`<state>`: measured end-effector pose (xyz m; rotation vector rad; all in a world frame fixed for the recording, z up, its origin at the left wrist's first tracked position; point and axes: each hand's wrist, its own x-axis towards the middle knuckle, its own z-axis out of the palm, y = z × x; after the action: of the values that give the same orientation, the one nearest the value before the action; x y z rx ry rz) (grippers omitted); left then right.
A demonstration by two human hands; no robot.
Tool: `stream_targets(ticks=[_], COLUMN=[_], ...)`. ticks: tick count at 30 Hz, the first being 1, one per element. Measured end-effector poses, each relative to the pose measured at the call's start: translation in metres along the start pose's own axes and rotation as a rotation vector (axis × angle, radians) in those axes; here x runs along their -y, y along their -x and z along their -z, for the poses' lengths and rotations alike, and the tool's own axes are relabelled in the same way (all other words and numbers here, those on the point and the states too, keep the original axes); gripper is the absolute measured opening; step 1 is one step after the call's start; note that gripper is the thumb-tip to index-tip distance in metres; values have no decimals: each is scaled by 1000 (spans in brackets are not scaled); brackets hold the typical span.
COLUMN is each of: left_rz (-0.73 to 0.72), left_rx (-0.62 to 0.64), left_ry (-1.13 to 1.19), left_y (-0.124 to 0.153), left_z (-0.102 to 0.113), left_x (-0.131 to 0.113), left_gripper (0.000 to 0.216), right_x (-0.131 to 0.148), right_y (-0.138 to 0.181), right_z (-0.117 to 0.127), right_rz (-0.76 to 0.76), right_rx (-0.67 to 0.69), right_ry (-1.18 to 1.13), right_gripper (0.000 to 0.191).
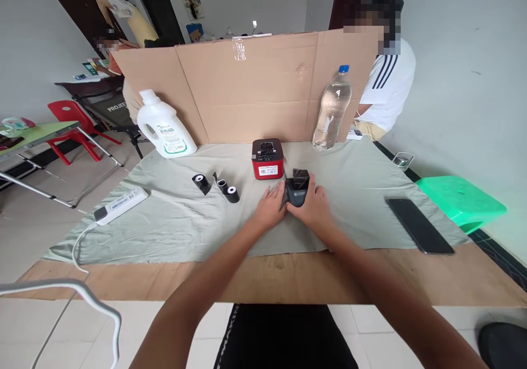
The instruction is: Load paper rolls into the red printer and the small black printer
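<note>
The compact device [297, 197] is dark and boxy.

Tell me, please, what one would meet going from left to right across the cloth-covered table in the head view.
White power strip, white jug, single black roll, cluster of black rolls, red-and-black box, dark device, clear bottle, black phone.

Soft, even light casts faint shadows on the cloth [173, 221]; clear tape [239, 49] glints; outer edges look stretched.
</note>
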<state>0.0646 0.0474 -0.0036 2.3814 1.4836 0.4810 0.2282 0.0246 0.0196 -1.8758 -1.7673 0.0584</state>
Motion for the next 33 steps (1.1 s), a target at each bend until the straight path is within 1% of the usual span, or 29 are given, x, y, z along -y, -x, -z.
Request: stream_targets(ticks=[3,5,8,10,13,17,21,23,25,30,33], left_rz=[12,39,65,71,101,180,176,162,148,132,90], left_rx=[-30,-30,-15,-30,-91,-196,-291,-306,-282,-133,-60], left_ry=[13,5,-37,-67,-64,36,276,292,216,-55,-203], left_y=[14,25,35,37,36,33,31,31,32,37,37], left_z=[-4,-4,-3,-1,2,5,4,3,3,6,10], left_x=[-2,-2,-3,-5,-9,-8,0,1,-1,-10,-10], left_gripper=[84,84,80,73,51,36,28,27,29,42,46], right_x=[15,21,22,20,15,10,5,3,1,1,1], right_y=[29,37,41,42,42,38,33,31,29,28,27], right_z=[8,9,8,7,7,8,8,7,5,3,3], right_rz=[-3,8,43,52,46,41,17,-4,-16,-12,-7], right_rx=[23,40,59,69,82,87,154,184,195,196,195], right_ry=[12,9,-2,-3,-6,-35,-106,-140,-164,-210,-235], right_gripper=[121,122,124,125,126,124,120,119,116,104,103])
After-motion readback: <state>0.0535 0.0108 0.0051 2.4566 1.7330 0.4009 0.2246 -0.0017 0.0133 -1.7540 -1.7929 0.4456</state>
